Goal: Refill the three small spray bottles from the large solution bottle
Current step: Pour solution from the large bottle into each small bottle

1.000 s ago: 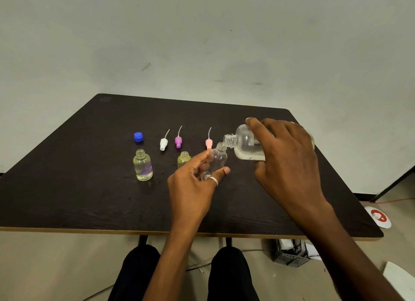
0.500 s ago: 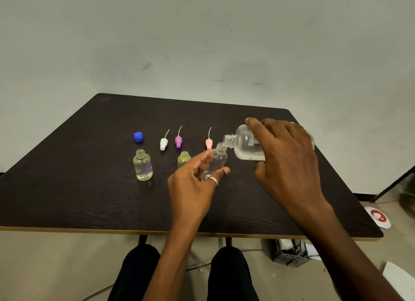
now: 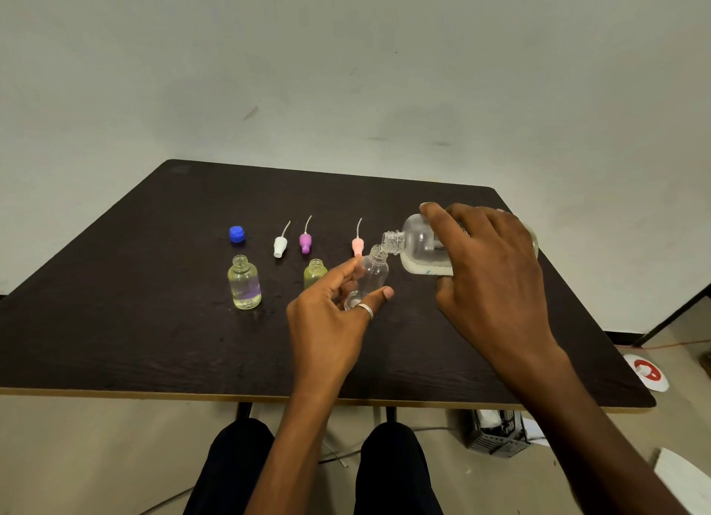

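Note:
My right hand (image 3: 488, 272) grips the large clear solution bottle (image 3: 419, 251), tipped on its side with its open mouth at the neck of a small clear bottle (image 3: 371, 278). My left hand (image 3: 331, 314) holds that small bottle tilted, thumb and fingers round its lower part. A small open bottle (image 3: 244, 283) with clear liquid stands at the left. A yellowish small bottle (image 3: 314, 272) stands partly behind my left hand. White (image 3: 280, 245), purple (image 3: 305, 241) and pink (image 3: 357, 245) spray tops lie behind them.
A blue cap (image 3: 237, 233) lies at the back left of the dark table (image 3: 115, 322). A wall rises close behind the table. On the floor at the right are a black crate (image 3: 496, 430) and a red and white disc (image 3: 648, 372).

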The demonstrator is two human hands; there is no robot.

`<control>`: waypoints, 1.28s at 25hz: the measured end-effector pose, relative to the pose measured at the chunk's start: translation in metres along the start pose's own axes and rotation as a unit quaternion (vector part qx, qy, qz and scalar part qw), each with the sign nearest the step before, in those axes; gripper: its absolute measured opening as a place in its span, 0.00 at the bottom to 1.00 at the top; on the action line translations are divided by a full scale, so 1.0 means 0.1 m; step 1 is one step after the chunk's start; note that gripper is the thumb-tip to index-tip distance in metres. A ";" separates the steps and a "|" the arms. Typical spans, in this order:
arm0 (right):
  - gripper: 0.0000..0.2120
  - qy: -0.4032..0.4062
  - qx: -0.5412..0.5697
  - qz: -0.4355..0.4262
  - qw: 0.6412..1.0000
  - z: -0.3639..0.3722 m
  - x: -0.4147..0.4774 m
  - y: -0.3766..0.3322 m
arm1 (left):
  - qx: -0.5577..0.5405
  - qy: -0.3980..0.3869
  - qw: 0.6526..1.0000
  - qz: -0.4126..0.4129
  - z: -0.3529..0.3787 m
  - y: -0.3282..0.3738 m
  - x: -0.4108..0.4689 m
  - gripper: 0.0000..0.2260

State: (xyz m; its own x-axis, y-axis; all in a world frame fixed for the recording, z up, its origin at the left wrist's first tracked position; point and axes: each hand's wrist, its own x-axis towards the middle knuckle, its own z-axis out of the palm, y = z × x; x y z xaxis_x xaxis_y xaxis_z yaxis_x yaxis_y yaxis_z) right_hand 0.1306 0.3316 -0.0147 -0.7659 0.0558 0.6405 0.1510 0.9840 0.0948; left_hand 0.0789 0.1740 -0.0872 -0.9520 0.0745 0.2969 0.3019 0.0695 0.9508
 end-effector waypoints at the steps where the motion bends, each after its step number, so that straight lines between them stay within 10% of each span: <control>1: 0.36 0.000 0.002 0.000 1.000 0.00 0.00 0.00 | -0.004 0.001 1.000 0.001 0.00 0.00 0.00 0.24; 32: 0.36 -0.006 -0.004 0.000 1.000 0.00 -0.01 -0.02 | -0.008 -0.001 1.000 0.000 0.00 0.00 -0.01 0.24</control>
State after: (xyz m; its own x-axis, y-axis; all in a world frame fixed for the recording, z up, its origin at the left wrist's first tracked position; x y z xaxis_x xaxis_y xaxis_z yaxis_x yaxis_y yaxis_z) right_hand 0.1306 0.3302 -0.0153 -0.7740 0.0573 0.6306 0.1558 0.9825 0.1019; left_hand 0.0798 0.1740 -0.0873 -0.9518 0.0773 0.2970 0.3014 0.0528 0.9520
